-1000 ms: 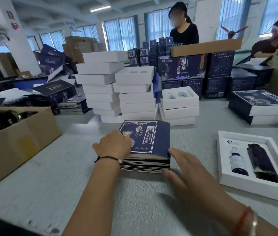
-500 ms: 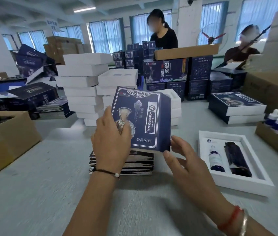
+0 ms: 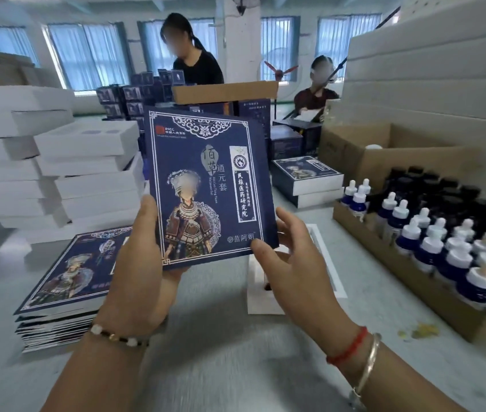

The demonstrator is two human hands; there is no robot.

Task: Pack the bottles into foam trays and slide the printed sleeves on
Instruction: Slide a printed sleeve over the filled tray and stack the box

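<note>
- Holding one printed sleeve (image 3: 206,185) up off the desk (image 3: 235,352), upright, tilted slightly, front face to the camera.
- Sleeve look: flat, dark navy, thin white double border with corner frets, white cloud ornament at the top centre, small red logo top left, a figure in a silver headdress and embroidered dress at lower centre, a white vertical label with Chinese text on the right.
- Left hand (image 3: 140,275) grips the sleeve's lower left edge, thumb on the front face, fingers behind.
- Right hand (image 3: 289,263) at the lower right corner: thumb tip touches the corner, fingers loosely spread behind it; can't tell if it's a real grip.
- Stack of flat sleeves (image 3: 66,286) lies on the desk, lower left, just beside the left wrist.
- White foam tray (image 3: 328,263) sits on the desk behind the right hand, mostly hidden; contents not readable.
- Dropper bottles (image 3: 443,248), blue with white caps, stand in rows in an open cardboard box (image 3: 414,281) at right.
- Empty foam trays (image 3: 57,162) stacked at left; sleeved boxes (image 3: 307,179) stacked behind the held sleeve.
- Two people (image 3: 194,63) work at the far side.
</note>
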